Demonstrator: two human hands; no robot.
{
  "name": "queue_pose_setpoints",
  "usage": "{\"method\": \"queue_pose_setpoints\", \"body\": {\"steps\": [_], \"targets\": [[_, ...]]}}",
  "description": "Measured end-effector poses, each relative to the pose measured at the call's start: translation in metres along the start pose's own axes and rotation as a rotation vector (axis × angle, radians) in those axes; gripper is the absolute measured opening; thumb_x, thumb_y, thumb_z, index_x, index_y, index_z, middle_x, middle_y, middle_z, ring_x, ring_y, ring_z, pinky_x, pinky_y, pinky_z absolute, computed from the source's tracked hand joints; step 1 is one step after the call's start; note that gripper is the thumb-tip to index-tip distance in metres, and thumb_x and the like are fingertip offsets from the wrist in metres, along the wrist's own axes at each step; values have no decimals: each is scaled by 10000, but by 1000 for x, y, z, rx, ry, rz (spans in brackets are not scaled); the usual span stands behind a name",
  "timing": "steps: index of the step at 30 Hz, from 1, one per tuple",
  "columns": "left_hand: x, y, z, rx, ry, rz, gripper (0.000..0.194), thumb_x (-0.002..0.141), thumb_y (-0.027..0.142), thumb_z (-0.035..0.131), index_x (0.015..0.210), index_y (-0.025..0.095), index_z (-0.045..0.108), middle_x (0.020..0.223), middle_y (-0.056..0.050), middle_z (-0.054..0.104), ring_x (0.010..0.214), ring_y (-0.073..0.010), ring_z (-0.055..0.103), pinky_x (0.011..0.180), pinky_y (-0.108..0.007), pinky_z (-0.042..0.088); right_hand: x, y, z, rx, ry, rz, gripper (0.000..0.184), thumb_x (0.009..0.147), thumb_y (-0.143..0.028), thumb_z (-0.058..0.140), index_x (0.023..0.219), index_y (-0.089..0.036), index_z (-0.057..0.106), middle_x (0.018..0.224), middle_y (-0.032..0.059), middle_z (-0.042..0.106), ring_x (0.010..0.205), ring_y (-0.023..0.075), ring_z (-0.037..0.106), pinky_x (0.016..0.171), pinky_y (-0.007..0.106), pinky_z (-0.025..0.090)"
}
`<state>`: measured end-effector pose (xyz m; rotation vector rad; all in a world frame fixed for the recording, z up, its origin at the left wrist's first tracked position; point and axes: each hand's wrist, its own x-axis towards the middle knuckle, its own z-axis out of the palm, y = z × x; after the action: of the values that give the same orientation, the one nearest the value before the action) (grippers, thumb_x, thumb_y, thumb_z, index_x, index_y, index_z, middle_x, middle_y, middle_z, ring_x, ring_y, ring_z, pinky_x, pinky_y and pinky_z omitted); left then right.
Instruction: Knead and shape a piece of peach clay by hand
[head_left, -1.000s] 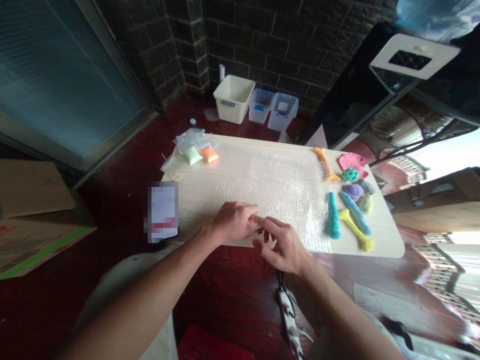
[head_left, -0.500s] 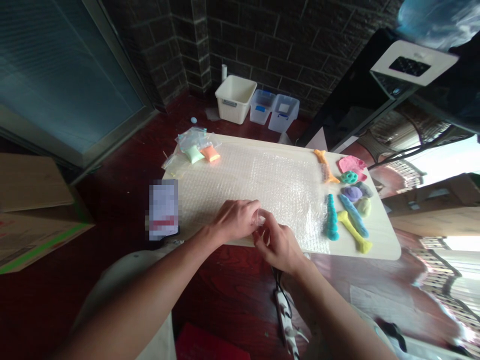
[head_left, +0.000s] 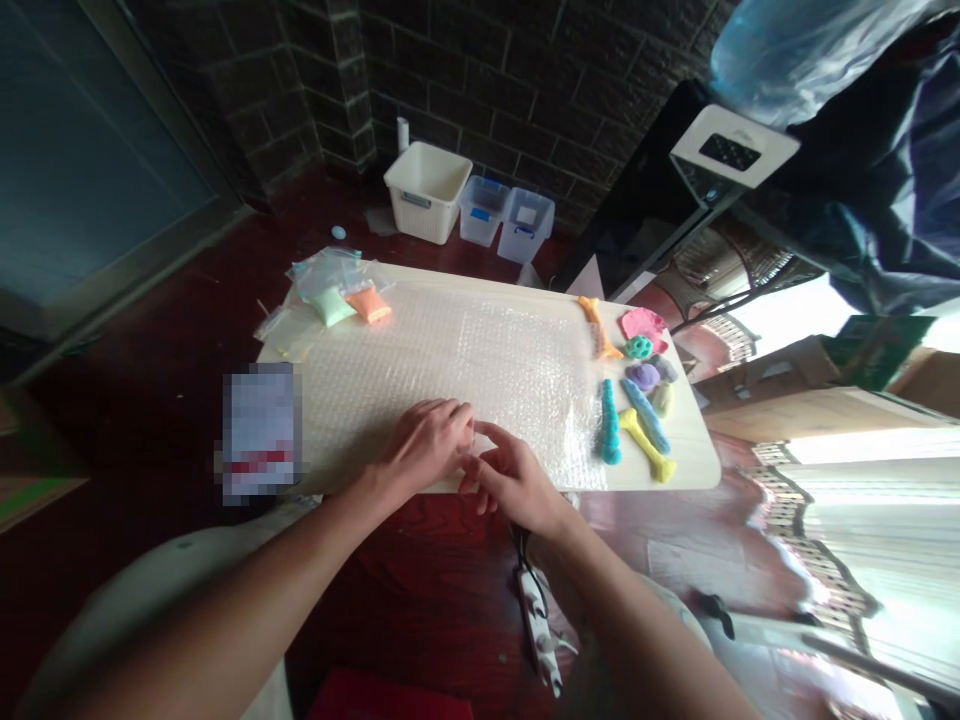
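Left hand (head_left: 431, 440): was over the near edge of the bubble wrap (head_left: 465, 365), its fingers curled; whether its grip was closed, or on what, I couldn't tell.
Right hand (head_left: 514, 480): met the left at the fingertips, fingers bent (any clear film pinched there was too faint to make out); its grip was also unclear.
Bubble wrap: lay flat across the middle of the pale bench (head_left: 694, 455), beneath and beyond the hands.
Left end: a green packet (head_left: 330, 306) and an orange packet (head_left: 369, 304) sat side by side near the far corner, next to clear plastic bags (head_left: 326, 272).
Right end: the yellow bone-shaped piece (head_left: 646, 445) lay between the teal ridged stick (head_left: 610, 422) and the blue stick (head_left: 646, 415); farther back were the purple lump (head_left: 643, 376), the teal openwork piece (head_left: 638, 347) and the pink piece (head_left: 643, 325).
Floor: a white basket (head_left: 426, 205) stood beyond the bench.
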<state>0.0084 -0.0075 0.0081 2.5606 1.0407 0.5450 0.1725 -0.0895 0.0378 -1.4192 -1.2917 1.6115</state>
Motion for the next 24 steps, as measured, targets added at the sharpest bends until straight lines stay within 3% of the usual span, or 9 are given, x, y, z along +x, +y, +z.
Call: {"method": "queue_pose_setpoints", "body": {"steps": [4,7,10,13,18,24], "targets": [[1,2,2,-184,-44,43,192,856,180,631,991,214,500,989,-84,684,921,-261,666,833,-375,523,-2,2,-9,-413,156,-178,489,1023,-375,608,1469,-214,491,750,-7,747,566,139,679,559,223,485],[3,2,-6,-355,-75,35,262,835,126,632,1001,233,460,1018,-63,685,943,-229,672,827,-335,520,-6,-1,-13,-548,205,-268,434,1034,-346,590,1444,-220,527,796,-4,756,594,134,699,604,230,496],[4,-3,-15,-451,-89,-51,247,849,178,684,947,245,467,850,9,675,766,-175,668,668,-267,461,-9,-6,-15,-570,232,-336,429,1045,-337,573,1459,-226,542,869,12,764,593,117,685,624,234,512],[4,-8,-20,-388,-36,-115,296,783,238,773,899,243,501,711,49,637,632,-150,620,575,-251,368,-11,-8,-14,-547,224,-389,422,1047,-332,563,1452,-217,565,884,19,754,598,112,660,625,239,525],[3,-7,-25,-332,-69,-128,202,821,267,708,867,239,513,620,50,598,535,-138,554,538,-252,328,-11,-8,-7,-496,188,-391,410,1026,-310,577,1420,-198,575,818,8,742,612,124,659,592,234,519],[4,-3,-28,-139,-75,-118,126,843,256,659,912,247,555,631,31,632,554,-177,598,544,-272,286,-12,-7,-5,-407,176,-367,413,999,-329,602,1390,-197,579,771,-1,708,600,124,607,523,214,470]]}}
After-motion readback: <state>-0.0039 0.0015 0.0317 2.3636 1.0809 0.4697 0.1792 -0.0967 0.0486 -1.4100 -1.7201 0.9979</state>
